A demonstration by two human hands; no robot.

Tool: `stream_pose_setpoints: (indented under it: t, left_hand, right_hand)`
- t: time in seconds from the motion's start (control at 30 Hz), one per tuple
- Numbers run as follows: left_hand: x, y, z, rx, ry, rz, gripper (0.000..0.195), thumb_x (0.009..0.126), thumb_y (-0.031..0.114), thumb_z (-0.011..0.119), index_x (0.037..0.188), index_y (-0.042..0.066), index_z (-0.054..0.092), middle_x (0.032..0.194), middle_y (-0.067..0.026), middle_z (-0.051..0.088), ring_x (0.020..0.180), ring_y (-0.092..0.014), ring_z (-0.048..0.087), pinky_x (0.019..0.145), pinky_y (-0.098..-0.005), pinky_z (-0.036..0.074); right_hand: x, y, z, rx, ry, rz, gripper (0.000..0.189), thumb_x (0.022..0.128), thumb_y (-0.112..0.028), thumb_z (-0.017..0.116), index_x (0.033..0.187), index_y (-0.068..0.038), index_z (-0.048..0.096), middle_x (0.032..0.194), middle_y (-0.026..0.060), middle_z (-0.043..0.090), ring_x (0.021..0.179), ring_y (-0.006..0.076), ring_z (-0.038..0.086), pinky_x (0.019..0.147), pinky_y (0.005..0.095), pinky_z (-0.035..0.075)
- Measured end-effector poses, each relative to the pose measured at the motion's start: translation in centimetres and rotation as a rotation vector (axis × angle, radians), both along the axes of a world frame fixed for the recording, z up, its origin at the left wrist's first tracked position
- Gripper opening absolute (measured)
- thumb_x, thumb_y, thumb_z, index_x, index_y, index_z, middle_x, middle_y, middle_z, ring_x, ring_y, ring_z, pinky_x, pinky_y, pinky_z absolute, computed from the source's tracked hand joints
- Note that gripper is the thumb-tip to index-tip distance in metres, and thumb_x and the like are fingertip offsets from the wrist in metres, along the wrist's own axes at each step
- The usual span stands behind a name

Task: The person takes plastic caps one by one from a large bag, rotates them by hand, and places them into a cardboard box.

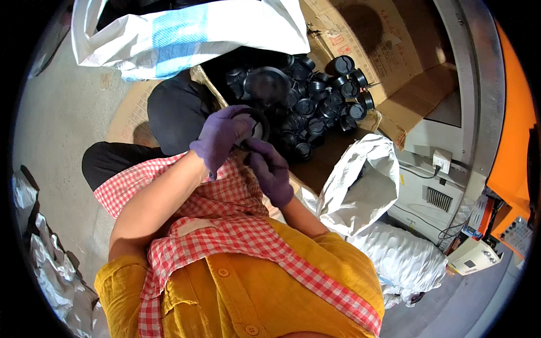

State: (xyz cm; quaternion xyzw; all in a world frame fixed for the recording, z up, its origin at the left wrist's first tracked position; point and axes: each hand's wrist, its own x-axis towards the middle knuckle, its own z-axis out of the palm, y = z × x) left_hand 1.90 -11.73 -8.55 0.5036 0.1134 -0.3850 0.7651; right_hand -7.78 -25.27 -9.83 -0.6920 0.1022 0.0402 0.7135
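Both my hands wear purple knitted gloves. My left hand (pixel 224 135) grips a round black plastic part (pixel 261 122), held up in front of my knees. Against the lower edge of that part are the fingers of my right hand (pixel 270 169); whether they grip it or only touch it is hard to see. Beyond my hands lies a heap of round black plastic parts (pixel 306 107) on cardboard, most of them small and cup-like. One larger round black part (pixel 267 84) rests on the heap.
A white woven sack with a blue stripe (pixel 228 25) lies at the top. An open white sack (pixel 367 190) stands at the right, beside a full white bag (pixel 401 253). Cardboard (pixel 380 42) lines the far side. Grey equipment with a plugged-in cable (pixel 441 160) is farther right.
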Motion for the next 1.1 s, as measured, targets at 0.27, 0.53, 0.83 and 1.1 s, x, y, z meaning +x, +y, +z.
stream_pose_setpoints:
  t: [0.27,0.53,0.83,1.1]
  left_hand:
    - [-1.1,4.4,1.1,0.362,-0.588,-0.171,0.041,0.074,-0.004,0.054,0.115,-0.002,0.057,0.101,-0.0082,0.063,0.092,-0.014,0.058,0.082,-0.0249,0.047]
    - [-3.7,6.9,2.8,0.255,-0.551,-0.411,0.037,0.066,0.004,0.059,0.103,0.003,0.065,0.085,-0.0160,0.066,0.077,-0.021,0.064,0.072,-0.0309,0.050]
    - [-4.4,7.5,3.7,0.298,-0.464,-0.278,0.043,0.071,-0.005,0.061,0.114,-0.001,0.058,0.096,-0.0122,0.065,0.089,-0.020,0.062,0.079,-0.0288,0.050]
    - [-6.3,10.7,10.9,0.437,-1.748,-0.820,0.038,0.083,0.010,0.061,0.121,0.007,0.055,0.110,-0.0154,0.062,0.100,-0.023,0.063,0.079,-0.0336,0.053]
  right_hand:
    - [2.2,-3.9,4.1,-0.753,-0.526,0.074,0.043,0.079,0.010,0.052,0.121,0.002,0.053,0.114,0.0172,0.057,0.097,0.0231,0.058,0.085,0.0306,0.046]
    - [3.0,-1.7,9.8,-0.931,-0.335,0.800,0.023,0.075,-0.009,0.068,0.097,-0.009,0.063,0.092,0.0078,0.065,0.080,0.0252,0.064,0.069,0.0336,0.051]
    - [1.6,-0.1,5.9,-0.462,-0.183,0.507,0.016,0.080,-0.008,0.065,0.094,-0.008,0.058,0.083,0.0000,0.062,0.067,0.0122,0.060,0.057,0.0245,0.047]
    - [1.7,-0.8,9.9,0.051,0.731,1.142,0.032,0.078,-0.021,0.071,0.101,-0.001,0.062,0.091,0.0051,0.065,0.080,0.0127,0.059,0.070,0.0281,0.048]
